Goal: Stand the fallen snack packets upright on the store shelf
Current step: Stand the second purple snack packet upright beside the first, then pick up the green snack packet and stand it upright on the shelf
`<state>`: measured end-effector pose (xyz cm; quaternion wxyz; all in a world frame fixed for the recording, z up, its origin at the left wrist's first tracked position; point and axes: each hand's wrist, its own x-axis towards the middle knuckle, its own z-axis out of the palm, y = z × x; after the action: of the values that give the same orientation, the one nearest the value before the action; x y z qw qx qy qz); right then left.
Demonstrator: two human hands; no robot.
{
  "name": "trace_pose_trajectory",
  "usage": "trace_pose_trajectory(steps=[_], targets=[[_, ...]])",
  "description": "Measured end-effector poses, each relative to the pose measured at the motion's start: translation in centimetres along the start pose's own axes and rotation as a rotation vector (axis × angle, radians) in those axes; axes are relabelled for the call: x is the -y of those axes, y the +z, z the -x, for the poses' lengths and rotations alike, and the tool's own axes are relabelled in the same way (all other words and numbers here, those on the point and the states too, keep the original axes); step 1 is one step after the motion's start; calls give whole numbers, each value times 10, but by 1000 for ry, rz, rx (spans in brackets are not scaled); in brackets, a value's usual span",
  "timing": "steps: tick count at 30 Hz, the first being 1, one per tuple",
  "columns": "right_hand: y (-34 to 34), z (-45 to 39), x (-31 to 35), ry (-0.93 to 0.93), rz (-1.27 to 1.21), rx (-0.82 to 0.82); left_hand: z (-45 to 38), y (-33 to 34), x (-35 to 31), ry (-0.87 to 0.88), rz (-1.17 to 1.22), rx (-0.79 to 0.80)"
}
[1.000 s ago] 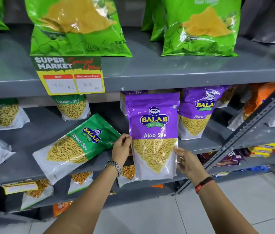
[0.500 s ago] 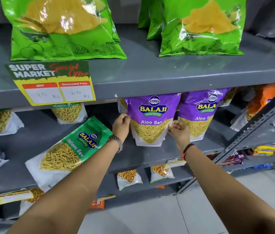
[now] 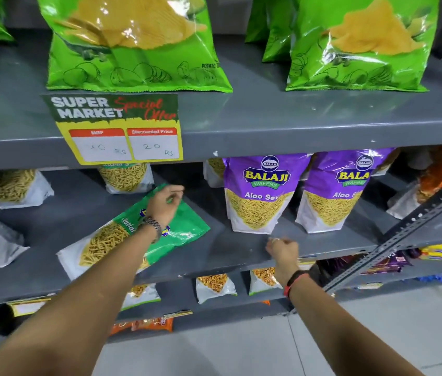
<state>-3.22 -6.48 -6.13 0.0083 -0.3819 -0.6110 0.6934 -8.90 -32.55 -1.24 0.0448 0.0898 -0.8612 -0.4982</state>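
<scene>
A green Ratlami Sev packet (image 3: 187, 226) lies tilted on its back on the middle shelf (image 3: 228, 248). My left hand (image 3: 164, 202) rests over the packet's top corner, with the fingers curled on its upper edge. Right of it, a purple Aloo Sev packet (image 3: 263, 191) stands upright beside a second purple one (image 3: 334, 202). My right hand (image 3: 282, 251) hovers just below the first purple packet at the shelf's front. It holds nothing and its fingers are loosely curled.
Big green chip bags (image 3: 138, 50) stand on the upper shelf above a special-offer price tag (image 3: 122, 128). Other sev packets (image 3: 11, 188) stand or lean at the left. A grey diagonal brace (image 3: 418, 221) crosses at the right. Small packets (image 3: 214, 286) fill the lower shelf.
Both hands have let go of the purple Aloo Sev packet, which now stands on the shelf. My left hand moved left onto the green packet; my right hand dropped to the shelf front.
</scene>
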Motion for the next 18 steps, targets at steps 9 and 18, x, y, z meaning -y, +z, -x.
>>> trace_pose_trajectory(steps=[9,18], targets=[[113,106,-46,351,122,590,-6,-119,78,-374,-327,95],[155,145,-63,455,108,705,-2,-137,95,-445,-308,284]])
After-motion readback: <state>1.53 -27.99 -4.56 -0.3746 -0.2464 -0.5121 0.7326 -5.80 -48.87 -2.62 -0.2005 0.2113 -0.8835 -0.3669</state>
